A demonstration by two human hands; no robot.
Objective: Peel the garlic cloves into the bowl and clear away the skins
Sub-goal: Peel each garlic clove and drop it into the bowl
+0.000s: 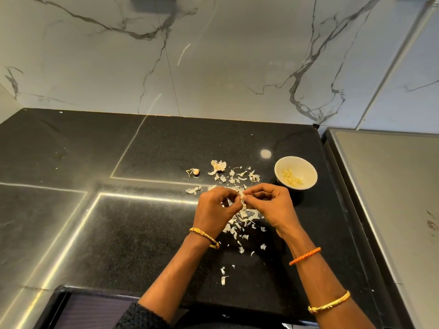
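My left hand (pixel 215 210) and my right hand (pixel 268 205) meet over the black counter and pinch one small pale garlic clove (pixel 242 197) between their fingertips. A white bowl (pixel 306 167) stands to the right of my hands and holds several peeled cloves (pixel 292 179). Papery garlic skins (pixel 234 175) lie scattered beyond my hands, and more skins (pixel 240 222) lie under and behind them toward the counter's front. One unpeeled clove (pixel 195 172) with a dry stem sits alone at the left of the skins.
The black speckled counter (pixel 133 233) ends at a marble wall (pixel 213 67) at the back. A grey steel surface (pixel 389 198) borders the counter on the right. The counter's front edge runs near my forearms.
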